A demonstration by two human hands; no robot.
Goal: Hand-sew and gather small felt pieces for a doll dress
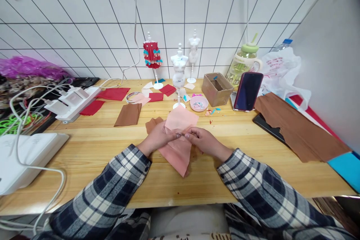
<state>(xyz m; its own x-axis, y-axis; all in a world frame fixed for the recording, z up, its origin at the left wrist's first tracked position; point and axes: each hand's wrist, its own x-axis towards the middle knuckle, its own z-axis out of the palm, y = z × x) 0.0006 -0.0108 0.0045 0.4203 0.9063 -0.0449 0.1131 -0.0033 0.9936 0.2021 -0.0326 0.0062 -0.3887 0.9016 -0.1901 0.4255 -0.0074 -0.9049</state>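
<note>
A pink sheet [180,153] of thin, soft material spreads between my hands over the front middle of the table. My left hand [157,137] is closed on its left side, thumb pointing inward. From the right, my right hand [204,140] pinches the sheet near its middle, thumb and forefinger together. Something small and dark shows between the two thumb tips, too small to name. A brown piece [153,123] lies partly under the sheet and my left hand. Just beyond the sheet stands a bare white mannequin [179,69].
Behind are a mannequin in a red ruffled dress [152,54] and another bare mannequin [194,50]. A pink dish [199,104], cardboard box [218,89] and upright phone [248,92] stand right of centre. Brown material [306,131] lies far right; a power strip [74,101] is left.
</note>
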